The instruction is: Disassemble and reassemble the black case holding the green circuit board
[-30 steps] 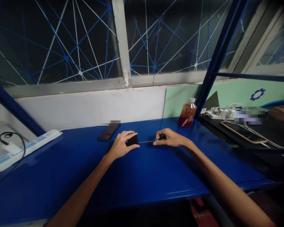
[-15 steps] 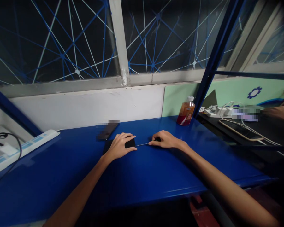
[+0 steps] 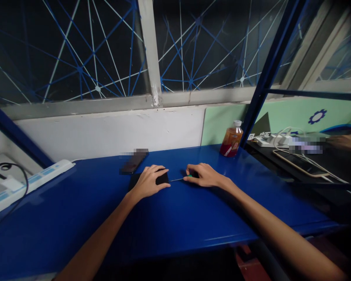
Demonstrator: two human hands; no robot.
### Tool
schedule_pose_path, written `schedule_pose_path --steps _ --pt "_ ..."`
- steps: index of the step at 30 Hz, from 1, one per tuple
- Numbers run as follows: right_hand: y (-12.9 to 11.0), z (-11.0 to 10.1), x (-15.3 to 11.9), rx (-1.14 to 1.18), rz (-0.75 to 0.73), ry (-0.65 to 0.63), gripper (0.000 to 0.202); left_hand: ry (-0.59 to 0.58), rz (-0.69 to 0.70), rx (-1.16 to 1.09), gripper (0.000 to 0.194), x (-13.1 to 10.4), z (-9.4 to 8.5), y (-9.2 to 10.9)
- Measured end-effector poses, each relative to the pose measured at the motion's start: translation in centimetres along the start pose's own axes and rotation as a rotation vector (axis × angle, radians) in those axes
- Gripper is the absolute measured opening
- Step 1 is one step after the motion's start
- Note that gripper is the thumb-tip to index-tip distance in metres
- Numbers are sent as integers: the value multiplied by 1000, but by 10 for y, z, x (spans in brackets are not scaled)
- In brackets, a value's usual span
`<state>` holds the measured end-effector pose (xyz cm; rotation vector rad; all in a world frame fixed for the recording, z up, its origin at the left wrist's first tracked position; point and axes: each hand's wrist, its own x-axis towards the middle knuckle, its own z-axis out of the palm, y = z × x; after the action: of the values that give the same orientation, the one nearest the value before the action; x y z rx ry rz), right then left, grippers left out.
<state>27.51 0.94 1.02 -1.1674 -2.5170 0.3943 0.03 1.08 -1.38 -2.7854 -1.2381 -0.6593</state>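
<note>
A flat black object lies on the blue table. My left hand is wrapped over it, with thumb and fingers along its edges. To the right, my right hand is closed on a thin tool. Its metal shaft points left and reaches the right edge of the black object, and a bit of green handle shows between my fingers. Whether the tip touches the object is too small to tell.
Behind my left hand lies a dark phone. A bottle of reddish drink stands at the back right. A white power strip is at the left. On the black table at right are another phone, cables and a person's blurred hand.
More of the green handle shows in my right hand, whose fingers have shifted slightly. The view has moved a little. My left hand stays on the black object.
</note>
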Motion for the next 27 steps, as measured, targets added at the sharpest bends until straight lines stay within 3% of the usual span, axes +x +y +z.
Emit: schedule_pose_path --steps 10,17,27 --pt "14 2 3 -48 -19 -44 39 -40 -32 20 52 0 -3 3" --pt "7 5 2 -35 38 -54 42 -40 -9 20 46 0 -2 4" --pt "12 -1 2 14 15 -4 40 -25 13 -13 38 0 -2 6"
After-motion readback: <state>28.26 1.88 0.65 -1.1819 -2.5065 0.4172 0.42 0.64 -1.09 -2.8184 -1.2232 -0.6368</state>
